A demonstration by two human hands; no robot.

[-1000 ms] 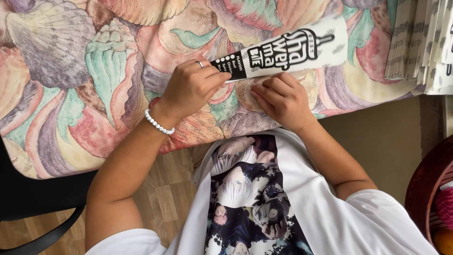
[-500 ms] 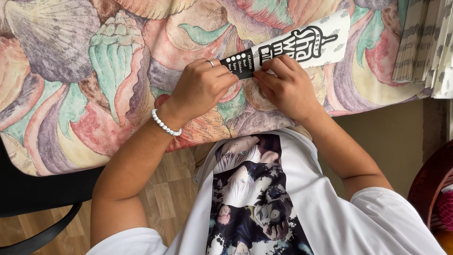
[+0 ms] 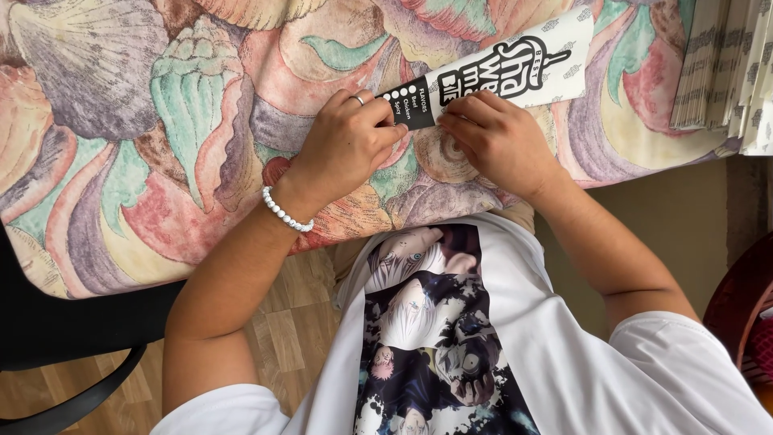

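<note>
Nearest the camera lay the person's white printed T-shirt (image 3: 451, 338), with wooden plank flooring (image 3: 282, 322) and part of a black chair (image 3: 72, 338) to the left, and a dark red rounded object (image 3: 745, 314) cut off at the right edge. Beyond, the worktop carried a pastel cloth patterned with seashells (image 3: 145, 137). The left hand (image 3: 346, 145), with a white bead bracelet (image 3: 283, 211) and a finger ring (image 3: 359, 99), pinched the black end of a long flat black-and-white paper sleeve (image 3: 499, 72). The right hand (image 3: 499, 137) pressed its fingertips against the sleeve's lower edge, just beside the left; whether it gripped or only rested there was hard to tell. Farther right, a stack of similar flat paper pieces (image 3: 725, 64) ran out of view.
</note>
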